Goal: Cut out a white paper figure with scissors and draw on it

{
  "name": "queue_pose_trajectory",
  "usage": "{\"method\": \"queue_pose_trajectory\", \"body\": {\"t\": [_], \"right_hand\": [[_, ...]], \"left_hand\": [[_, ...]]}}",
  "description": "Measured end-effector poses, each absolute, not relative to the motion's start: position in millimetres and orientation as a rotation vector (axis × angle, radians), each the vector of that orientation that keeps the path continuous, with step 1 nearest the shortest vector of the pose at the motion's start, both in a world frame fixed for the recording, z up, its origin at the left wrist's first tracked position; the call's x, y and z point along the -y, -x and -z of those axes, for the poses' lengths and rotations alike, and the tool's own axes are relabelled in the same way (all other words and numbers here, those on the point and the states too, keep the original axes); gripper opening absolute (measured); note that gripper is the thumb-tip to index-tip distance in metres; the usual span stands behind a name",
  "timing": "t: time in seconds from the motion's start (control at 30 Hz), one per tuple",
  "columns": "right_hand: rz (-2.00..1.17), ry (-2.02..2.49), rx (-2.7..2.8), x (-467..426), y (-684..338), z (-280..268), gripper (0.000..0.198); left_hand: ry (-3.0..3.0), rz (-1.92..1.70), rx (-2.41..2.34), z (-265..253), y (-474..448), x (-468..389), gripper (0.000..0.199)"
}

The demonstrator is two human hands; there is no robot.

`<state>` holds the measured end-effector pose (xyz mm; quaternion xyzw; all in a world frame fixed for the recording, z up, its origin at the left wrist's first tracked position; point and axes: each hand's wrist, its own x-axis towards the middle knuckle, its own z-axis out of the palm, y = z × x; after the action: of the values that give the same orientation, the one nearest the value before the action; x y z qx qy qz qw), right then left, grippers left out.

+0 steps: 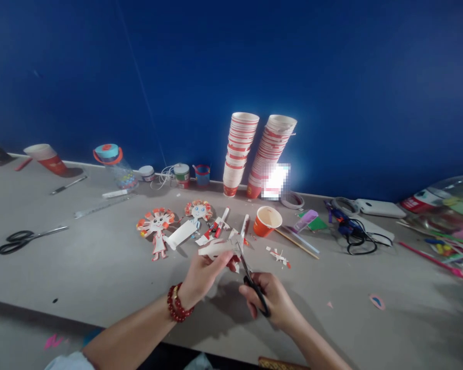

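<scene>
No words or numbers could be read. The red and white label on the big clear bottle (420, 199) had some marks, but they were too small and fuzzy. The tipped red cup (56, 164) on the left had a pale mark on its side, and it was too blurry to make out. The little jar (182, 177) by the wall had green and red on it, with no letters clear enough to read.

Left hand (205, 273) — thumb uppermost, right hand (273, 297) — fingers (248, 294) curled, forearms (133, 329) converging
</scene>
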<state>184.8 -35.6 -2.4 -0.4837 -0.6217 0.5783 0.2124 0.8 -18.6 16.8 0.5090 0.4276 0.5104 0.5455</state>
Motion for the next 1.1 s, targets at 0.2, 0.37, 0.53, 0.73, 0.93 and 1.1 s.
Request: {"method": "queue_pose_trajectory", "body": {"t": [0.2,0.37,0.53,0.73,0.93,1.1], "right_hand": [[-1.670,1.317,1.714,35.5,-182.7,0.1,0.051],[-1.676,1.334,1.727,34.3,-183.9,-2.7,0.051],[-1.696,1.332,1.734,33.2,-185.4,-2.4,0.050],[-1.659,1.356,1.768,32.6,-186.5,-7.1,0.052],[-1.662,1.348,1.767,33.0,-190.4,-4.6,0.053],[-1.660,1.353,1.783,34.0,-192.7,-1.7,0.052]], "left_hand": [[-1.267,-1.183,-1.047,-17.4,3.9,16.0,0.026],[-1.397,-1.143,-1.081,-21.6,7.4,16.1,0.023],[-1.435,-1.093,-1.106,-22.7,9.0,16.3,0.022],[-1.410,-1.088,-1.085,-20.1,10.4,14.7,0.025],[-1.319,-1.118,-1.033,-19.7,11.5,13.4,0.029],[-1.178,-1.177,-0.922,-18.2,9.1,12.8,0.025]]}}
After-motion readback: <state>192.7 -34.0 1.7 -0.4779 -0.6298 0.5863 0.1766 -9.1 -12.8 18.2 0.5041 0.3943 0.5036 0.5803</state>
